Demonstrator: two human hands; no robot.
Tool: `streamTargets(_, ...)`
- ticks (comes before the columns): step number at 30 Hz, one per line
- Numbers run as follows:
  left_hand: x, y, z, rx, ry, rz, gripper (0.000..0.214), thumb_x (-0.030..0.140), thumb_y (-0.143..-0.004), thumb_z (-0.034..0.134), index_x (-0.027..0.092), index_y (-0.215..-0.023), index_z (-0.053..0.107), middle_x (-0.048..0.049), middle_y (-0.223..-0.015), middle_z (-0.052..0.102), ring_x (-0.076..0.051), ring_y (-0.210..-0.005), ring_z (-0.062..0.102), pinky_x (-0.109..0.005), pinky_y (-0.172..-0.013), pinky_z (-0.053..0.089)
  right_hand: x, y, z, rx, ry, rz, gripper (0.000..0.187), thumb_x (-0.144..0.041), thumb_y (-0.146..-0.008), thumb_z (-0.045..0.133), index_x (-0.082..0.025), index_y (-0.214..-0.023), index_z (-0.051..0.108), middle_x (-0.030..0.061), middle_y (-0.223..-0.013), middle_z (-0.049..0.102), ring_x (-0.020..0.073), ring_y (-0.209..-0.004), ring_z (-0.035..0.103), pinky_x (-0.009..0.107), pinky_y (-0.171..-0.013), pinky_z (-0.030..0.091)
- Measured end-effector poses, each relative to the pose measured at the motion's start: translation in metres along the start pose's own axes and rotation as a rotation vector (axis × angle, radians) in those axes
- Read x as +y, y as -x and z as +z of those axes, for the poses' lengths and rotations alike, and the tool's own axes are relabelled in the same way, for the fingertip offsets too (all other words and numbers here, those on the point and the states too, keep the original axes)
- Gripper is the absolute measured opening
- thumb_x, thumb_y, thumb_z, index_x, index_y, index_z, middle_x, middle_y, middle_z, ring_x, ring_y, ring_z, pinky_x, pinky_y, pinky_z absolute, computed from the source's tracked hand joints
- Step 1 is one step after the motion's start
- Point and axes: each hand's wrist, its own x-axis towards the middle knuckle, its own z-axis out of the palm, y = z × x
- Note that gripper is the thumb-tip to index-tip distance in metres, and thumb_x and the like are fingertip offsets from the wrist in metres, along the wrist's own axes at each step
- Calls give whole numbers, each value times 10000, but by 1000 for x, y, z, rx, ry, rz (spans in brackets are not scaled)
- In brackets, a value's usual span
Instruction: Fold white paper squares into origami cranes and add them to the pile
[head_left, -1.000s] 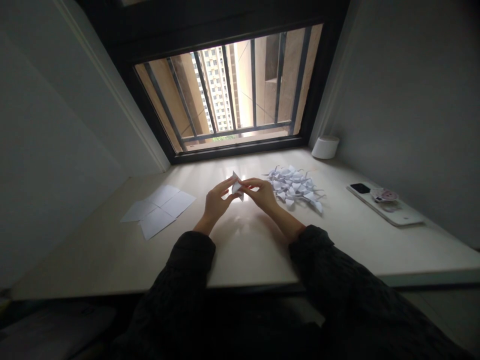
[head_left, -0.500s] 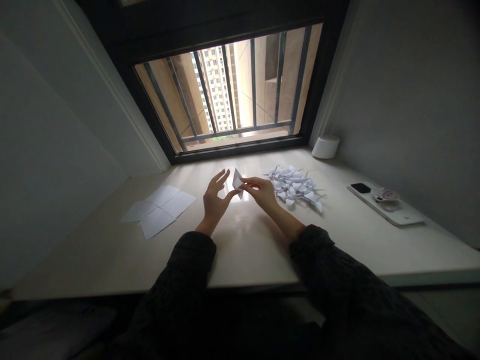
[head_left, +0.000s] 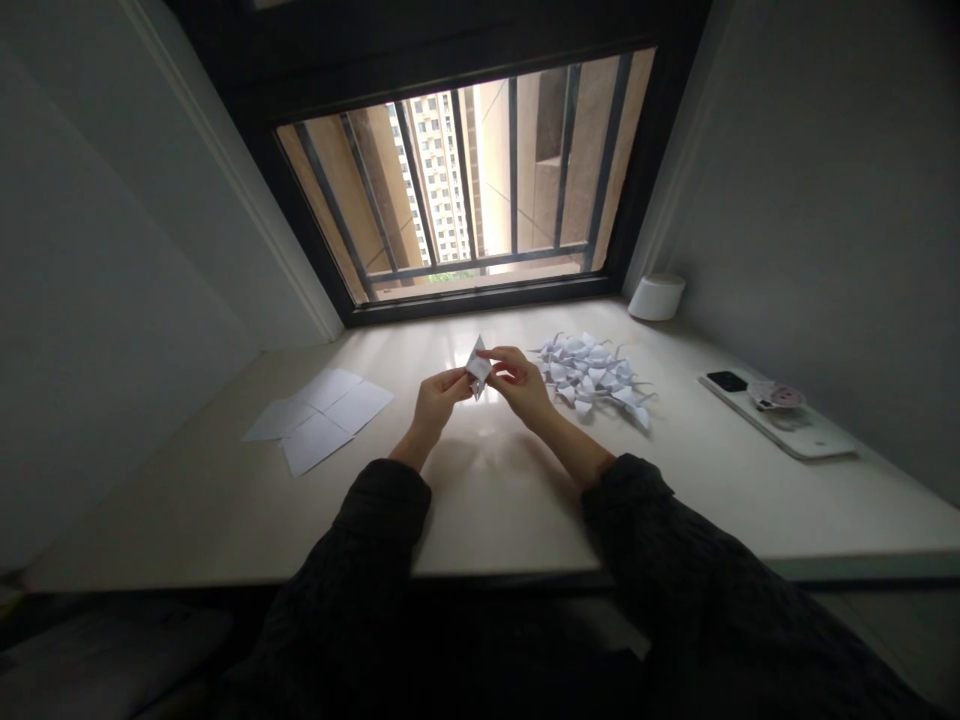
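A small folded white paper piece [head_left: 477,367] is held up above the pale desk [head_left: 487,500] between both hands. My left hand [head_left: 435,402] pinches its lower left side. My right hand [head_left: 523,384] grips it from the right with curled fingers. Just right of my right hand lies a pile of several folded white paper figures [head_left: 592,373]. Dark sleeves cover both forearms.
Flat white paper squares [head_left: 319,418] lie on the desk at the left. A white phone with a round sticker [head_left: 780,412] lies at the right, and a white round container [head_left: 656,297] stands by the barred window [head_left: 480,180]. Grey walls close in both sides.
My left hand, which had opened and come off the paper half a second ago, has closed on it again. The view has shifted slightly.
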Motion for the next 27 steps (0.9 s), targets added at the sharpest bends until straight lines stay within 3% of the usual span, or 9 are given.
streamTargets(6,0,0,0,37,27,14,451,450,-610,766,143,-939,738,-73,-828,722,-175,-733,646,-346,-764,512,1,0,-2,-71,37,26,189,-307,-734,679,-285,-913,737,44,-1048,531,146,-833,562,269,-673,507)
streamTargets(27,2,2,0,-24,-55,112,324,374,-682,717,158,-922,740,-47,-809,719,-178,-762,637,-320,-743,497,1,0,-2,-262,-16,93,303,-294,-790,575,-278,-1074,678,42,-1103,634,179,-910,568,303,-742,491)
